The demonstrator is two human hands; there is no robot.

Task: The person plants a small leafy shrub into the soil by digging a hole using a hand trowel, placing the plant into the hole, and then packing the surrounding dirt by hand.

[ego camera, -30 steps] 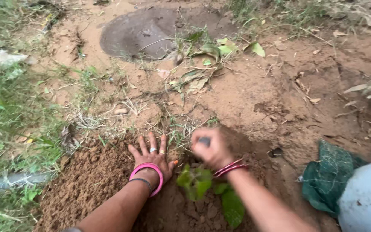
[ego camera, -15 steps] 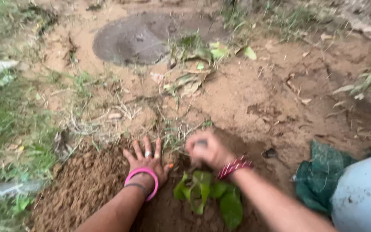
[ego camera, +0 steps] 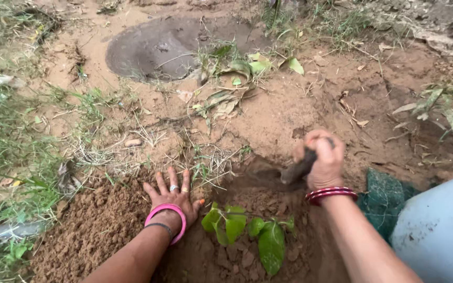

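Red soil, loose round seedling (ego camera: 247, 230). Right hand (ego camera: 323, 160) fisted on dark tool (ego camera: 297, 169); left hand (ego camera: 174, 196) flat, empty. Risk: blade slipping, nicking stem or burying leaves.

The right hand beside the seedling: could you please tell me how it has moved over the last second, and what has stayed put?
The right hand has lifted up and away from the seedling, further right, its fingers still closed round a dark digging tool whose tip meets the soil. The left hand stays flat, fingers spread, on the loose earth, and the seedling stands where it was.
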